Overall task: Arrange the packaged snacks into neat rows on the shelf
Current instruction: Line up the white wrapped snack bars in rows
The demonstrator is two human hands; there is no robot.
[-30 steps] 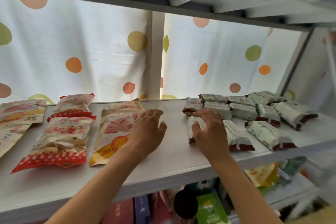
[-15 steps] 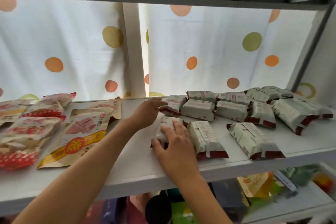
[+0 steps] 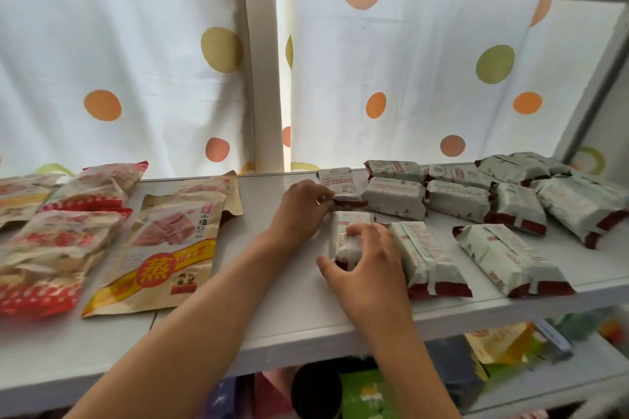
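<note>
Right hand [image 3: 369,269] cupped over the front-left pale pack [image 3: 347,235], fingers curled on its top and thumb hooked at its near left corner: a light grasp, pack flat on the shelf [image 3: 292,313] under the palm. Left hand [image 3: 299,211] just behind and to the left, fingertips pinching the near end of the back-left pack [image 3: 338,182], thumb and index closed on its wrapper edge. Both packs therefore directly under or at the fingers, touching each other nearly end to end.

Outward to the right: 2 more front packs [image 3: 425,258], [image 3: 510,258], the first just beside the held one, the second set apart with a gap and angled. Behind, a back row of pale packs [image 3: 456,197] fairly close together but skewed, with a loose heap [image 3: 524,165] at the far right corner.

To the left, flat pouches: a tan one [image 3: 170,241] and red-trimmed ones [image 3: 58,241], overlapping and fanned.

Judged partly done: rows sketched, spacing and angles uneven, right heap and left pouches seemingly unsorted.
</note>
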